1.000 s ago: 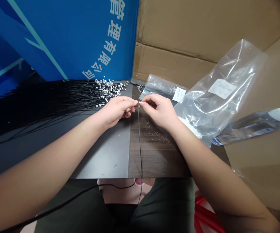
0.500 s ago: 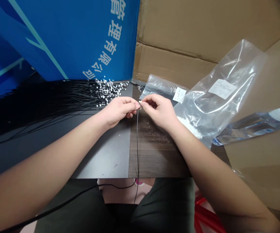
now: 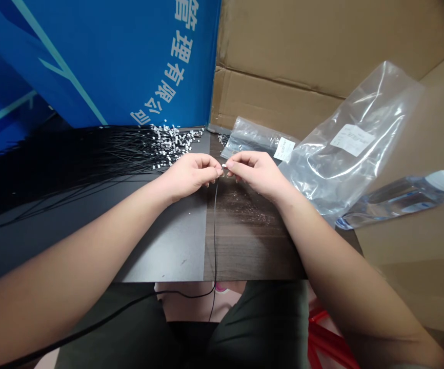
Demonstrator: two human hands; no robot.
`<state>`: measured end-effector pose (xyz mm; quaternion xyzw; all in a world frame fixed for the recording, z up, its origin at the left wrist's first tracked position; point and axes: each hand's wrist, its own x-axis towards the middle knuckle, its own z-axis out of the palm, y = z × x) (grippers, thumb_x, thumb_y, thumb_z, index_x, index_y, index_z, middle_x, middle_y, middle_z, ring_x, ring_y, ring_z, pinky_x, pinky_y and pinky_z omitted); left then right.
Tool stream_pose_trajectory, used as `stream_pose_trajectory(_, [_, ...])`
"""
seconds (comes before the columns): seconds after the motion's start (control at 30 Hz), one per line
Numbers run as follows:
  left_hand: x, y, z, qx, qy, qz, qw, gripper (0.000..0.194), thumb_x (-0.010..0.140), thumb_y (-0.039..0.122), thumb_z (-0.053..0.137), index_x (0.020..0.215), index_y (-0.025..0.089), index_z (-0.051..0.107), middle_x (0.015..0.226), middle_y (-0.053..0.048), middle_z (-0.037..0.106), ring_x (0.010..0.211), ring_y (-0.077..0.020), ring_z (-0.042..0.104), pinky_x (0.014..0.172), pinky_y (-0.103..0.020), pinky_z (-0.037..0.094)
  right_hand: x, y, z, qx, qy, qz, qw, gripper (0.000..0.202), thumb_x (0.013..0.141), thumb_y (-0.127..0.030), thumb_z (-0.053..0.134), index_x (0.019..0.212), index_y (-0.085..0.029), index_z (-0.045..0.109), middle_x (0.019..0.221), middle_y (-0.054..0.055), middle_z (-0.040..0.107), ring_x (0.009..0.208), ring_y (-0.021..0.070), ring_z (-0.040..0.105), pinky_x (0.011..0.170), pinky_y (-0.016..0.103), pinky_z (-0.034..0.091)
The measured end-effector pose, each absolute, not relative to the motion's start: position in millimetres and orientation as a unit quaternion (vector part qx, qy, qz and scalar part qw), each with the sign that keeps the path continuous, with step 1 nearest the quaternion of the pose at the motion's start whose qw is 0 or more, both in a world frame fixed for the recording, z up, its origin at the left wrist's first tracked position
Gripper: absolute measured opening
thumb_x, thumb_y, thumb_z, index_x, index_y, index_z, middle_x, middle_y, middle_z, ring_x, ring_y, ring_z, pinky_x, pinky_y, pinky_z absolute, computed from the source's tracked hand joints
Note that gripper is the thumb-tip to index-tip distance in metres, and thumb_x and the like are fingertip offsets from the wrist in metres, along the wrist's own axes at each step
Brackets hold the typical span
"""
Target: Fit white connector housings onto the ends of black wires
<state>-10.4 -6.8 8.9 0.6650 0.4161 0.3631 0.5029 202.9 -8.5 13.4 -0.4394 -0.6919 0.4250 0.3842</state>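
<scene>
My left hand (image 3: 193, 175) is closed in a pinch on the upper end of a thin black wire (image 3: 215, 230). The wire hangs down past the table's front edge. Facing it, my right hand (image 3: 258, 173) has thumb and forefinger pinched on a tiny white connector piece (image 3: 224, 165). The fingertips of both hands are very close together, and whether the wire touches the white piece cannot be made out. Beyond my left hand lies a large bundle of black wires (image 3: 102, 148) with white connectors (image 3: 172, 138) on their ends.
A clear plastic bag (image 3: 322, 164) with a label lies at the right, beside a water bottle (image 3: 402, 200) on its side. Behind my right hand is a smaller labelled bag (image 3: 256, 136). A blue panel (image 3: 129, 61) and cardboard (image 3: 283, 41) wall off the dark table (image 3: 164, 246).
My fingertips have drawn slightly apart, the right hand shifting a little right. The white piece now shows at the right fingertips, and the hanging wire has swung slightly left.
</scene>
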Motion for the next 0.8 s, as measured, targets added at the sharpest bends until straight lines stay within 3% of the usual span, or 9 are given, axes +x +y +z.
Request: stream_pose_trajectory(0.8, [-14.4, -4.4, 3.2, 0.716, 0.422, 0.329, 0.448, 0.023, 0.085, 0.039, 0.073, 0.081, 0.016, 0.073, 0.073, -0.001, 0.063, 0.067, -0.0133, 0.052, 0.067, -0.029, 0.039, 204.4, -7.6, 12.0, -0.442, -0.682, 0.457, 0.361, 0.024, 0.087, -0.041, 0.079, 0.08, -0.019, 0.073, 0.069, 0.0, 0.063, 0.062, 0.0117, 0.052, 0.06, 0.028, 0.04])
